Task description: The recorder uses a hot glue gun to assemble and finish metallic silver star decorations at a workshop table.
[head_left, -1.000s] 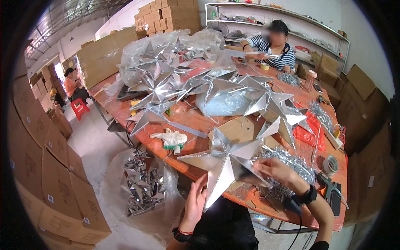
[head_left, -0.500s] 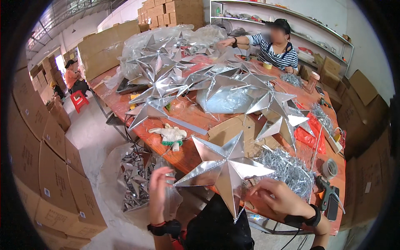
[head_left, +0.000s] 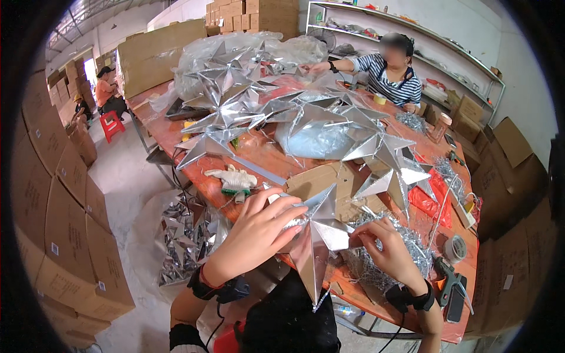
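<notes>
While brown cartons (head_left: 82,241) rise at far left, silver pieces (head_left: 182,238) fill a clear bag (head_left: 147,226) below an orange tabletop (head_left: 256,150) where a white glove (head_left: 235,178) with a green cuff lies. Just nearer than the glove, the left hand (head_left: 250,235) reaches over a silver star (head_left: 318,253), fingers long and slightly parted across its left side; the thumb is hidden, so whether the hand grips cannot be told. The star sits at the tabletop's near edge, ridged face upward. One arm points away across the tabletop, leaning a little right; another aims right; the lowest, longest in view, points down past the edge over a dark lap (head_left: 288,315), so the long axis runs far to near. Mirror-like facets fold to a raised center, some pale, some coppery, with bead-like edging down to the lowest tip. Thumb and fingers of the right hand (head_left: 385,250) pinch the star's right tip, in front of tangled silver tinsel (head_left: 415,235), a glue gun (head_left: 448,273) farther right.
</notes>
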A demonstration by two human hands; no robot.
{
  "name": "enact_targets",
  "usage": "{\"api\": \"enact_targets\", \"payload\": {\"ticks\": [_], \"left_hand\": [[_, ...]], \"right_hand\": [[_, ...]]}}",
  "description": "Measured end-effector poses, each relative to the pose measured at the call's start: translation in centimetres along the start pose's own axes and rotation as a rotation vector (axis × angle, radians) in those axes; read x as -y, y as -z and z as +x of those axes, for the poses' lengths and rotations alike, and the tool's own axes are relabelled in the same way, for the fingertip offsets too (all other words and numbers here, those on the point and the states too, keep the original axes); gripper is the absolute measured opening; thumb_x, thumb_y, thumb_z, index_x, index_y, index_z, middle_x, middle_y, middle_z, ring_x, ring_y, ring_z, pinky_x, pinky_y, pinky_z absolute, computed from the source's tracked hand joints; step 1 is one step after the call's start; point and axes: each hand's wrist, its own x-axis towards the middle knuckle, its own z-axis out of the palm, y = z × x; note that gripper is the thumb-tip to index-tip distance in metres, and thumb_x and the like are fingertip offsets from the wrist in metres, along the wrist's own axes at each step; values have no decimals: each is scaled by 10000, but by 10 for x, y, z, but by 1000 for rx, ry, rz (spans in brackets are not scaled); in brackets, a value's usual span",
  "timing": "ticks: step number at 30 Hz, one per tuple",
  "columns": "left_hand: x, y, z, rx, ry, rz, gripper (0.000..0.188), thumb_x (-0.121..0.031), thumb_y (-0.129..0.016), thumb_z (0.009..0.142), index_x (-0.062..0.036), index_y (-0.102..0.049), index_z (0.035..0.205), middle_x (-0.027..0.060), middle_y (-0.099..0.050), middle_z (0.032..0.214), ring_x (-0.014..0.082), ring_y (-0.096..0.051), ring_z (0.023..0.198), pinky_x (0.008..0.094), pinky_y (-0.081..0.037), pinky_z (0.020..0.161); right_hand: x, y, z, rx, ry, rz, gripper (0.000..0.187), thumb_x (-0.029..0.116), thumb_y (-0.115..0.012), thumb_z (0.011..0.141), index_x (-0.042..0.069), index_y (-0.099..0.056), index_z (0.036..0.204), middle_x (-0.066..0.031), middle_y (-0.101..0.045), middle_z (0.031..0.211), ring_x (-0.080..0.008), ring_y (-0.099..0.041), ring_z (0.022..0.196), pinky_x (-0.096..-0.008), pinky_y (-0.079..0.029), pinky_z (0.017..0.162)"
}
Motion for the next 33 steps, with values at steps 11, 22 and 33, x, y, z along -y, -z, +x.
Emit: {"api": "enact_targets", "payload": {"ticks": [11,22,33], "left_hand": [[-3,-18,-2,-14,65,31,271,-200,-601,806,-87,-596,1052,50,-554,1110,272,-410,1142,408,-295,967],[-7,-17,0,-32,66,56,255,-219,-605,810,-105,-608,1038,16,-578,1068,253,-422,1137,405,-298,949],[-4,-19,0,-27,83,34,262,-223,-633,786,-132,-633,1033,14,-595,1067,260,-434,1143,407,-299,962]], "right_hand": [[-8,-2,-2,-3,35,23,104,34,-533,847,50,-605,919,-74,-585,816,-231,-515,801,-320,-420,721],[-11,-2,-2,0,21,71,107,34,-541,823,45,-582,921,-104,-546,805,-274,-503,829,-352,-424,752],[-12,-5,-2,-21,-3,106,94,33,-526,826,47,-580,902,-95,-548,791,-266,-502,820,-348,-421,754]]}}
